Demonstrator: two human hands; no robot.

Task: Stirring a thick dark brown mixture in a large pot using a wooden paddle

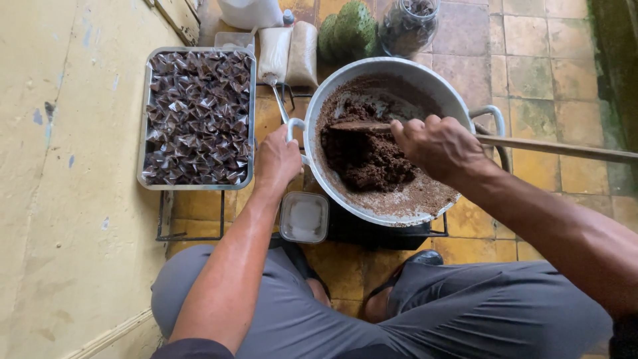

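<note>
A person sits low on a tiled floor [531, 80] with a big metal pot [399, 73] in front. The pot holds a dark brown mash [365, 156], thick and lumpy. Brown smears coat the bare inner wall, and the mash is heaped in the middle, so the mixing looks well along but not finished.

Left of the pot sits a metal tray [142, 119], packed full of small dark folded wraps [199, 119].

Near the knees is a small clear tub [304, 217] with something white in it.

The right hand [438, 143] is shut tight around a long wooden paddle [565, 147], whose blade sits in the mash. The left hand [278, 159] is clamped on the pot's handle [292, 126].
</note>
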